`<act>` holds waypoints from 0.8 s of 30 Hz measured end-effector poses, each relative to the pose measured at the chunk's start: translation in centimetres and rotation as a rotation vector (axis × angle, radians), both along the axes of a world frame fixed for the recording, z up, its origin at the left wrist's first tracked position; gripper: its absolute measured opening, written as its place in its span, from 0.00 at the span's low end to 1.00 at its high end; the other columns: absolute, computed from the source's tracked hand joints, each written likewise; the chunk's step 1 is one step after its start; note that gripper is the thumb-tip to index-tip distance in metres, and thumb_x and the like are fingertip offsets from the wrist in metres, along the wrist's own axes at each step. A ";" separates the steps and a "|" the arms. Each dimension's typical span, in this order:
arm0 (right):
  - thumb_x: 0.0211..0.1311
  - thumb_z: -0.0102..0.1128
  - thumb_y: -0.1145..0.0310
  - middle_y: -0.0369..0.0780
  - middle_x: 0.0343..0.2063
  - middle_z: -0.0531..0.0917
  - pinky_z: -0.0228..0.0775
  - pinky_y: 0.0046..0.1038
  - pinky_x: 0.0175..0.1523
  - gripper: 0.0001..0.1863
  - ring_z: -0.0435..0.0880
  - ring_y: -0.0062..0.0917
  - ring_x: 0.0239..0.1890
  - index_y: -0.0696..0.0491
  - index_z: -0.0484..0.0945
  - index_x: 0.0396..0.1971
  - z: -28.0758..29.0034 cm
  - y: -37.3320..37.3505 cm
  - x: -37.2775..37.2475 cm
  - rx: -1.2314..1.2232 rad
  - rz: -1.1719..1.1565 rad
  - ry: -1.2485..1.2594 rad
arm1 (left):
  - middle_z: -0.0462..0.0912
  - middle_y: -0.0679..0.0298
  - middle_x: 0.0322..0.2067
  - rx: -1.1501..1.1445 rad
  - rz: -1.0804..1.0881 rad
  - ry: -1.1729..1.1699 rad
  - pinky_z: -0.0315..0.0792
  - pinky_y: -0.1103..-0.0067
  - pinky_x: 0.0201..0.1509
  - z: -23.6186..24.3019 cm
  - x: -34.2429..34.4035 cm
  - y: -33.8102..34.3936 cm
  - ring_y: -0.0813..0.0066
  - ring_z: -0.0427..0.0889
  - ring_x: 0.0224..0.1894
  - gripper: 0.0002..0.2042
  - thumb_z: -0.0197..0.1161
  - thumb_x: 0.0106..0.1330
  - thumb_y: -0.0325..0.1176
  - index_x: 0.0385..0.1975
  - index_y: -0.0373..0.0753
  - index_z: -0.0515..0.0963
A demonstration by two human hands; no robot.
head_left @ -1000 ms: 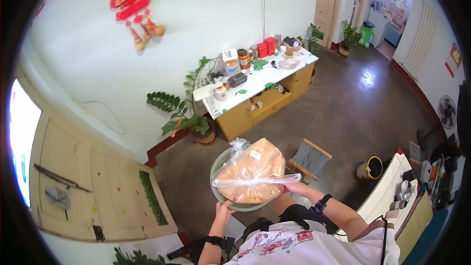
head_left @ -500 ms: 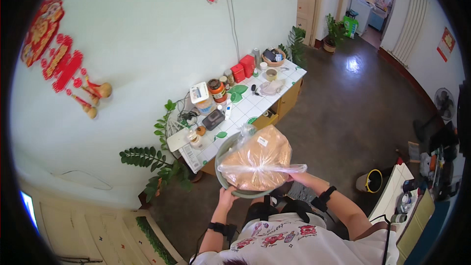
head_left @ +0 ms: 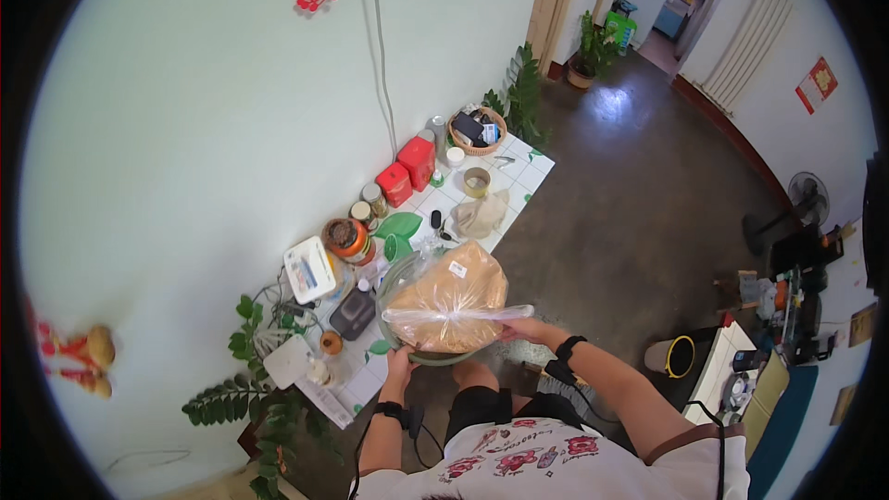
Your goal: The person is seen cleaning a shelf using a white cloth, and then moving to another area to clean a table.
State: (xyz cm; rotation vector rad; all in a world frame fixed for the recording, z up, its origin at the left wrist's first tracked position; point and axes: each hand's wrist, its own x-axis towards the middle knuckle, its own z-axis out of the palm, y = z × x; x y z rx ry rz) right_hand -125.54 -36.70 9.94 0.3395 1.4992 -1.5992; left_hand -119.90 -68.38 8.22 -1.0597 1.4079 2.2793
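Note:
A grey-green basin [head_left: 443, 358] is held in front of my body, its far left part above the table's near edge. In it sits a bulky clear plastic bag [head_left: 454, 289] of tan contents that I cannot identify, with a small white label and a gathered plastic tail stretching right. My left hand [head_left: 399, 363] grips the basin's near left rim. On the opposite side, my right hand [head_left: 520, 327] is closed around the right rim beside the bag's tail; its fingers are partly hidden.
The white tiled-pattern table [head_left: 528, 167] carries a dark case [head_left: 353, 314], a white-lidded tub [head_left: 310, 270], an orange jar [head_left: 348, 241], red boxes [head_left: 417, 162], a tape roll [head_left: 477, 182] and a wicker basket [head_left: 478, 131]. Potted plants flank it. A bucket [head_left: 669, 357] stands right.
The view has shifted toward the table. Basin and bag, still in both hands, have come closer to the table and now overlap its near edge.

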 end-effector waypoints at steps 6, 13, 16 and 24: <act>0.63 0.50 0.50 0.38 0.44 0.79 0.70 0.27 0.50 0.26 0.79 0.24 0.45 0.54 0.71 0.52 -6.4 -0.3 -3.9 0.062 0.003 -0.141 | 0.75 0.52 0.39 -0.033 0.045 -0.284 0.79 0.68 0.29 -7.5 -4.6 -1.3 0.58 0.80 0.34 0.21 0.58 0.50 0.25 0.46 0.32 0.66; 0.54 0.60 0.51 0.37 0.41 0.80 0.72 0.30 0.44 0.27 0.80 0.25 0.42 0.49 0.69 0.51 -6.1 0.3 -6.8 0.123 0.368 -0.170 | 0.75 0.58 0.42 -0.122 0.106 -0.346 0.78 0.67 0.33 -10.8 -6.5 -3.3 0.63 0.78 0.39 0.20 0.54 0.59 0.31 0.52 0.41 0.64; 0.51 0.62 0.60 0.41 0.43 0.79 0.72 0.36 0.47 0.27 0.80 0.33 0.44 0.48 0.68 0.52 -3.7 3.0 -10.3 0.746 1.026 0.339 | 0.74 0.62 0.43 -0.255 0.240 -0.482 0.77 0.69 0.33 -10.2 -6.8 -4.4 0.64 0.78 0.40 0.18 0.54 0.61 0.33 0.52 0.46 0.63; 0.52 0.55 0.74 0.46 0.65 0.52 0.67 0.44 0.52 0.38 0.62 0.46 0.60 0.36 0.55 0.63 -2.0 -2.0 -25.4 1.317 0.686 0.946 | 0.70 0.56 0.45 -0.387 0.096 -0.333 0.71 0.73 0.42 -9.4 -7.8 -5.2 0.66 0.73 0.43 0.23 0.53 0.55 0.27 0.53 0.37 0.60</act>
